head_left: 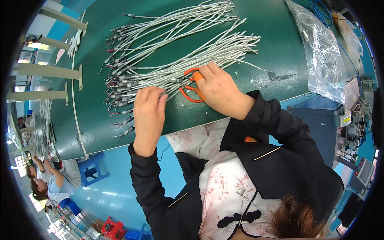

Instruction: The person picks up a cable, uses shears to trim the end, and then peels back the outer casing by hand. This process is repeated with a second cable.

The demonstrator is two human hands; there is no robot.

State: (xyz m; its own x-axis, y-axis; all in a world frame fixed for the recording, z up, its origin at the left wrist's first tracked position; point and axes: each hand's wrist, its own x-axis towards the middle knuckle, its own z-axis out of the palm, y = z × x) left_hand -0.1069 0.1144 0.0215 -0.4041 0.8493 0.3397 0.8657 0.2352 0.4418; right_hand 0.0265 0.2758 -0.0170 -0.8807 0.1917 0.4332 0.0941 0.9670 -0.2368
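Many silver braided cables [192, 60] lie in a loose bundle across the green table, their dark-sleeved ends [128, 84] with thin red and black wires toward the left. My left hand [148, 116] rests at the near side of the bundle, thumb and fingers closed together on a cable. In my right hand [220, 90] is a pair of orange-handled pliers [192, 99], its handles spread apart. The metal jaws point left, over the cables and toward my left fingertips. Part of the cable in my left fingers is hidden.
A clear plastic bag [324, 52] with coiled material lies on the right of the green table [276, 40]. White scraps are scattered near my right hand. Beige brackets [48, 71] and a white glove [74, 43] are at left. People sit beyond a blue stool [93, 170].
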